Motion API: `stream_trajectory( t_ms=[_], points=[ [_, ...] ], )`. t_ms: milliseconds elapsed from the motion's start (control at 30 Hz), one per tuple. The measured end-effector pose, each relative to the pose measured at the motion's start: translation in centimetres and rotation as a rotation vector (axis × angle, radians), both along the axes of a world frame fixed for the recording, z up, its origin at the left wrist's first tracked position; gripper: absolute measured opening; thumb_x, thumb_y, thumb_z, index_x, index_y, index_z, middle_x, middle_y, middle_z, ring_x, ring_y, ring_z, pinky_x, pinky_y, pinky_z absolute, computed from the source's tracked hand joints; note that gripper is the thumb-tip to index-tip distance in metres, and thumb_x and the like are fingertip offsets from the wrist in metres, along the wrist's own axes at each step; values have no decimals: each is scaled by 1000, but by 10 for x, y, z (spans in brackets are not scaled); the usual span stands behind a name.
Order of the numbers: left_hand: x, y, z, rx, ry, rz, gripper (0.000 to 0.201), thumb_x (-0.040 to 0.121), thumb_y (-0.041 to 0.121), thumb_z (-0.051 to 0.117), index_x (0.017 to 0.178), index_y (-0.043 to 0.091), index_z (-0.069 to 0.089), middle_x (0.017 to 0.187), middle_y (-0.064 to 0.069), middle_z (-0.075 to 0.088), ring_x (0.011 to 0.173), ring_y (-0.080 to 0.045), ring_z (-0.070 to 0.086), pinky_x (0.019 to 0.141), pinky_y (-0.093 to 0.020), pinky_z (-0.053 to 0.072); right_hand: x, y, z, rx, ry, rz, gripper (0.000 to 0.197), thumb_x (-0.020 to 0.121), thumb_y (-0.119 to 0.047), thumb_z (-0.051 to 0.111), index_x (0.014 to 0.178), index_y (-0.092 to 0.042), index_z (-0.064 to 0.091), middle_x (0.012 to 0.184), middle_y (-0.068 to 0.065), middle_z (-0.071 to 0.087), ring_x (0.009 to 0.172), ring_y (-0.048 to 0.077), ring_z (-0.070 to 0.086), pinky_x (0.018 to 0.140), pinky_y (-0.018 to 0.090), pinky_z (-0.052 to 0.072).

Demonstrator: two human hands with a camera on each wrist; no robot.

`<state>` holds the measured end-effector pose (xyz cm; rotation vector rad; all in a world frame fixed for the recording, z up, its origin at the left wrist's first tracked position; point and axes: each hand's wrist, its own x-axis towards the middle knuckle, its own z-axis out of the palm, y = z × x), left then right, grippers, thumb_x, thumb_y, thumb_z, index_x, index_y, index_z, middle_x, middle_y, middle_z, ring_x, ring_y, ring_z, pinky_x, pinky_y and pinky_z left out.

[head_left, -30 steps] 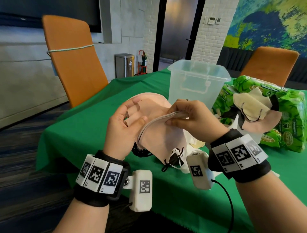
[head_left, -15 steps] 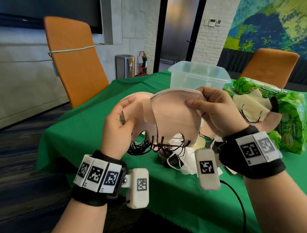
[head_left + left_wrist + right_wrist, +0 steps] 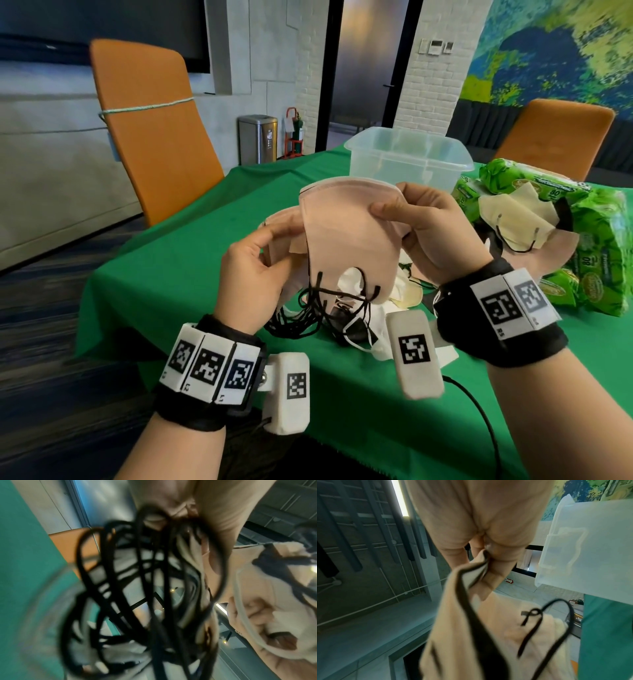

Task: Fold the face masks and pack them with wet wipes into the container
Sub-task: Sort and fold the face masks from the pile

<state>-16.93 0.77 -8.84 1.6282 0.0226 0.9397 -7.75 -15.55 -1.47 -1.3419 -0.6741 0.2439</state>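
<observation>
Green cloth covers the table (image 3: pixel 191 246), and on it the clear plastic container (image 3: pixel 409 161) stands open beyond the hands, with the green packs of wet wipes (image 3: pixel 596 246) to its right under a couple of loose masks. A heap of masks (image 3: pixel 359 318) lies near the front edge. Held up above that heap is a pink mask (image 3: pixel 346 240), which a second ago lay half-folded lower down between the hands and has since been lifted and spread, its black ear loops (image 3: pixel 329 301) now dangling in a tangle. The right hand (image 3: pixel 431 233) pinches the mask's upper right edge between thumb and curled fingers; the wrist view confirms the edge is clamped there. The left hand (image 3: pixel 253 270) grips a second pink mask (image 3: pixel 281 222) just behind, fingers curled on its left side. Judging by this, two masks came up together and must be parted before folding; nothing seems packed yet.
</observation>
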Motion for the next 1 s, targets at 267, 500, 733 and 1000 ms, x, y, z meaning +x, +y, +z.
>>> stream_trajectory(
  t_ms=[267, 500, 733, 1000],
  points=[
    [1, 9, -5, -57, 90, 171, 15, 81, 18, 70, 71, 27, 67, 59, 9, 66, 63, -10, 52, 61, -25, 43, 10, -21, 5, 141, -202, -41, 8, 71, -3, 57, 77, -9, 56, 63, -9, 63, 61, 7, 56, 62, 17, 45],
    [4, 9, -6, -31, 169, 247, 23, 82, 25, 69, 65, 11, 67, 48, -20, 47, 51, -15, 31, 52, -27, 28, -18, -13, 2, -190, -282, 291, 10, 68, 0, 62, 69, -11, 62, 60, -6, 63, 55, 6, 57, 53, 13, 45],
    [1, 11, -1, 2, 138, 212, 19, 83, 28, 69, 76, 11, 73, 57, -20, 56, 54, -15, 37, 53, -28, 31, -22, 5, -8, -421, -465, 110, 14, 77, -10, 72, 78, 2, 66, 76, 9, 64, 65, 15, 57, 63, 22, 48],
    [-5, -1, 4, -1, 128, -46, 46, 80, -9, 51, 89, 31, 71, 75, 16, 71, 73, -2, 62, 63, -20, 54, -5, 15, -8, -319, -553, -145, 3, 70, -26, 66, 69, -26, 63, 106, -12, 59, 101, 6, 54, 85, 23, 41]
  ],
)
